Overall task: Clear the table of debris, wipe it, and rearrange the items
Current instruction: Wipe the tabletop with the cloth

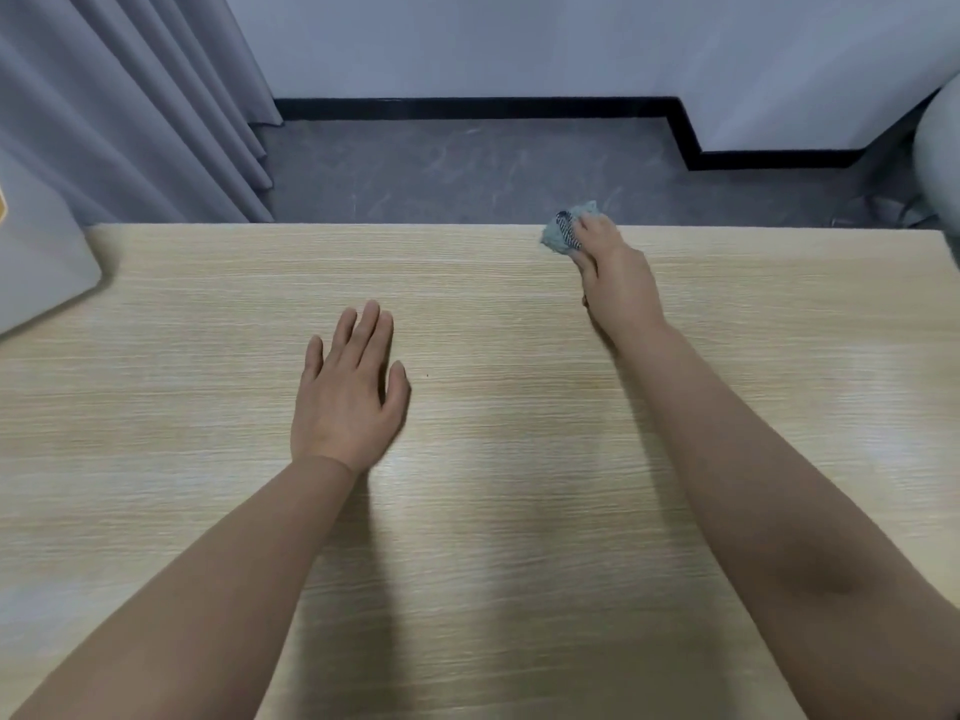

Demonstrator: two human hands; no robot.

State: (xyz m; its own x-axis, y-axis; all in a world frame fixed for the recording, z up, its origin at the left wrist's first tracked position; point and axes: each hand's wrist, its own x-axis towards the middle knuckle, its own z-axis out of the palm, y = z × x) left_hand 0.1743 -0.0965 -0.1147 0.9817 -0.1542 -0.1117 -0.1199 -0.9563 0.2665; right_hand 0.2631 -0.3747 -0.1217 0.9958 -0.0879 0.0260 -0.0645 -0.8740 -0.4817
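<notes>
- My right hand [605, 262] grips the crumpled grey-blue cloth [563, 232] at the far edge of the bench [519, 511].
- My left hand [348, 392] rests flat, fingers straight, on the bench middle.
- No debris visible; I think wiping is under way, rearranging remains.

Nothing readable anywhere in this shot, honestly. The wood-grain tabletop [467, 511] carries no print, sticker or number. The crumpled blue-grey cloth [563, 232] at the far edge has a dark striped bit on it that might be a tag or trim, but it's too small and blurry to make out any letters. The pale flat object [36, 262] at the left edge shows a tiny orange sliver right at the frame border, cut off, so no way to tell whether it's a logo or a label.
</notes>
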